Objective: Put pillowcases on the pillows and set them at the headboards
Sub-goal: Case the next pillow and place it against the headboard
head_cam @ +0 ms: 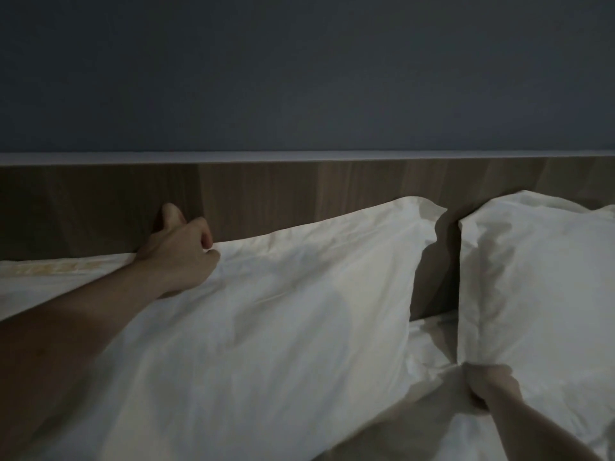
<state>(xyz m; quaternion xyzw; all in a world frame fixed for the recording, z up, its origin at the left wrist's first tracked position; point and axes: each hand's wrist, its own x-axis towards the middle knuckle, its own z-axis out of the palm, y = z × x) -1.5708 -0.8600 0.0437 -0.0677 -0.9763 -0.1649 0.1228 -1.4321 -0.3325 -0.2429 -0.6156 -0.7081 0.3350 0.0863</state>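
We see a dark wall (299, 71) above a wooden headboard (299, 194), and against it two white-cased pillows side by side on the bed (40, 277): the left pillow (266, 311) and the right pillow (539, 277). Our left hand (179, 257) grips the left pillow's top far corner with curled fingers. Our right hand (489, 384) pinches the right pillow's lower near corner.
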